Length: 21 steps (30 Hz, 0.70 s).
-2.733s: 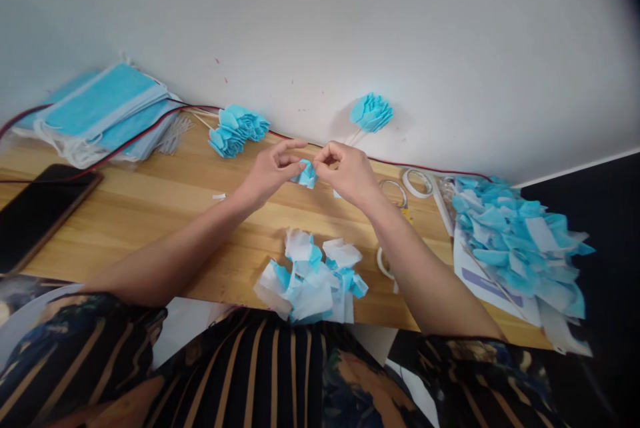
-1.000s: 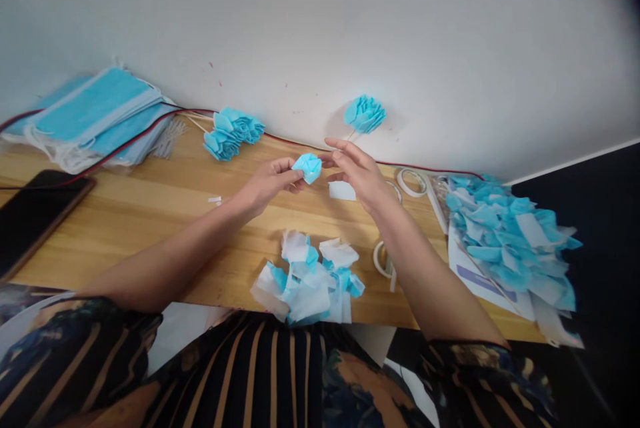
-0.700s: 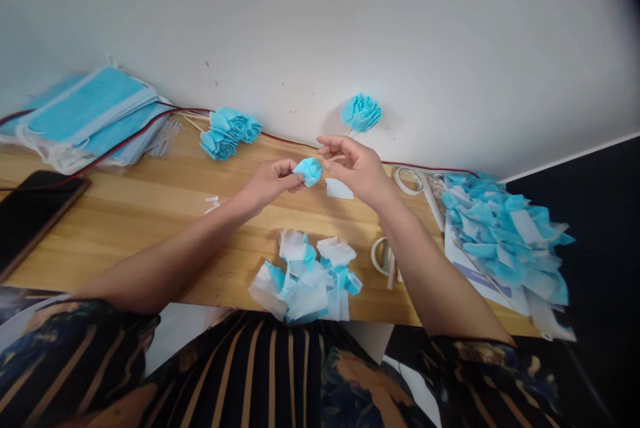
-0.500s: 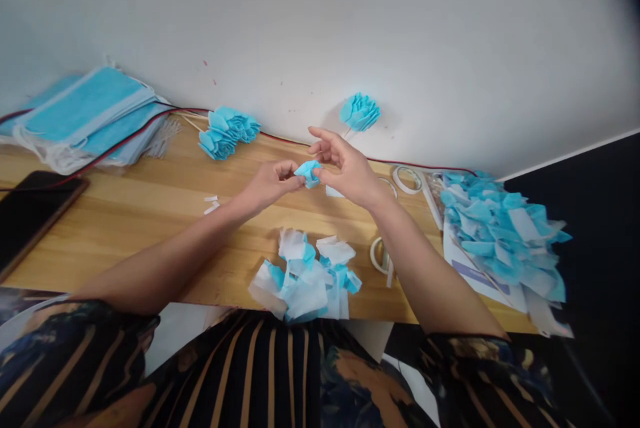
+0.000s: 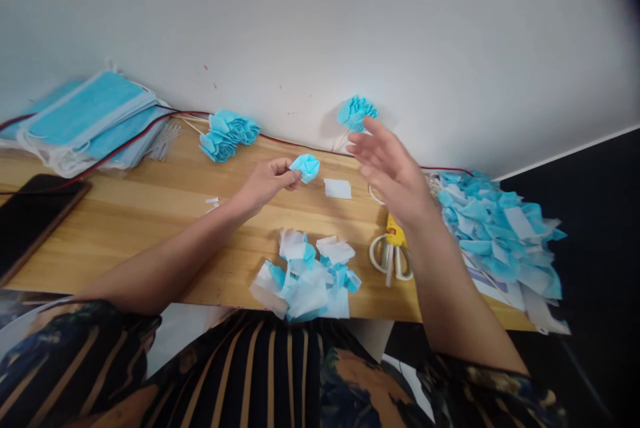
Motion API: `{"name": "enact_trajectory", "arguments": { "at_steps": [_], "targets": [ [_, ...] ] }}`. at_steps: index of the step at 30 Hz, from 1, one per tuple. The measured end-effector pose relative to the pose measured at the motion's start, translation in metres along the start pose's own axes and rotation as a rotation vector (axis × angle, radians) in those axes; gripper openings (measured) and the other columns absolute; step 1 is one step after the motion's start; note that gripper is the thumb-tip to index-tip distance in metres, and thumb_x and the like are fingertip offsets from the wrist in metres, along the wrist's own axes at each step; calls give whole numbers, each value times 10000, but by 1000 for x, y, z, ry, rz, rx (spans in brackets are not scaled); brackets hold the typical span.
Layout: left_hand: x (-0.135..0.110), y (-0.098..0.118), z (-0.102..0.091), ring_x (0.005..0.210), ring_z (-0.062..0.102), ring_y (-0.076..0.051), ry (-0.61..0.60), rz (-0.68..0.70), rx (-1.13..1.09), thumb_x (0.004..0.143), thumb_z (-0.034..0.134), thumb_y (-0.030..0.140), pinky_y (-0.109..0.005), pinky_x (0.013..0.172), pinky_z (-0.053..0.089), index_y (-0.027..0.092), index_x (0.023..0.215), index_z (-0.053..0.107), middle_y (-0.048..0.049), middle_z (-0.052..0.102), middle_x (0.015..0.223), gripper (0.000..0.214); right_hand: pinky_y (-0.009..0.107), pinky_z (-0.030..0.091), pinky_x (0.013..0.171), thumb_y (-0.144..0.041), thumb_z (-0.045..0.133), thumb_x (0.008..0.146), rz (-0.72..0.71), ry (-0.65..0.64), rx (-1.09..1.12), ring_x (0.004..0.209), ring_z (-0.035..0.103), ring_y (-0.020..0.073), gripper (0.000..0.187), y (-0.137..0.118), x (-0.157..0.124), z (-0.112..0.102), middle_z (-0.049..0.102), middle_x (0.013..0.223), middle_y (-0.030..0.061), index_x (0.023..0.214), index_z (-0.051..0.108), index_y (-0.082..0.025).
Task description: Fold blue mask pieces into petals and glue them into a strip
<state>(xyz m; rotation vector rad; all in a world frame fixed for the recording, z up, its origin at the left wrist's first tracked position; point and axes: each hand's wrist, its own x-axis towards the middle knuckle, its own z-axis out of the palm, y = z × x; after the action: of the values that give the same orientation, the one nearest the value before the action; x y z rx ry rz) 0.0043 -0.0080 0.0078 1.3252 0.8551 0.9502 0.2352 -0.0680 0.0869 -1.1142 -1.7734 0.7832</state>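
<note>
Between the thumb and fingers of my left hand (image 5: 270,181) is a small blue fabric flower bud (image 5: 305,167), its folded petals facing up. My right hand (image 5: 393,168) is off the bud, raised to the right with fingers apart and nothing visible in it. Behind that hand, a full blue flower (image 5: 357,113) on a thin stem leans at the wall. A small white rectangle (image 5: 338,189) lies on the table between my hands. Nearer my body sits a loose heap of blue and white fabric pieces (image 5: 305,281).
Blue face masks (image 5: 90,111) are stacked at left, near a dark phone (image 5: 37,221). Finished blue flowers (image 5: 227,135) lie by the wall. White-handled scissors (image 5: 390,258) and a yellow tool (image 5: 395,231) sit under my right forearm. Many blue petals (image 5: 500,235) are piled at right.
My right hand has let go of the blue bud and moved right, its fingers spreading. My left hand still holds the bud. The white rectangle and yellow tool now show more fully.
</note>
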Motion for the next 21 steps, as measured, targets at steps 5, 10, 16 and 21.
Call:
{"name": "enact_trajectory", "arguments": {
  "at_steps": [5, 10, 16, 21],
  "targets": [
    [-3, 1, 2, 649, 551, -122, 0, -6, -42, 716, 741, 425, -284, 698, 456, 165, 684, 622, -4, 628, 670, 289, 519, 475, 1117, -355, 677, 906, 155, 181, -31, 1201, 645, 249, 495, 2, -49, -18, 683, 1289, 58, 1392, 580, -357],
    [-7, 3, 7, 635, 539, -114, -38, -36, -44, 706, 765, 433, -275, 688, 454, 160, 686, 640, -3, 632, 664, 301, 466, 533, 1030, -320, 647, 892, 238, 195, -12, 1115, 661, 222, 492, 19, -50, -2, 707, 1198, 66, 1381, 594, -320],
    [-8, 6, 9, 651, 543, -120, -59, -54, -16, 678, 796, 459, -275, 702, 463, 161, 692, 662, 1, 630, 651, 327, 415, 542, 983, -277, 619, 860, 167, 102, -36, 1072, 653, 205, 530, 18, -18, 13, 693, 1169, 61, 1389, 588, -293],
    [-9, 8, 9, 667, 553, -127, -86, -60, -4, 649, 823, 483, -280, 710, 466, 165, 723, 677, 4, 639, 669, 358, 409, 507, 1010, -283, 645, 816, 155, -40, -58, 1086, 638, 202, 569, 19, 8, 20, 678, 1160, 58, 1382, 597, -241]
  ]
}}
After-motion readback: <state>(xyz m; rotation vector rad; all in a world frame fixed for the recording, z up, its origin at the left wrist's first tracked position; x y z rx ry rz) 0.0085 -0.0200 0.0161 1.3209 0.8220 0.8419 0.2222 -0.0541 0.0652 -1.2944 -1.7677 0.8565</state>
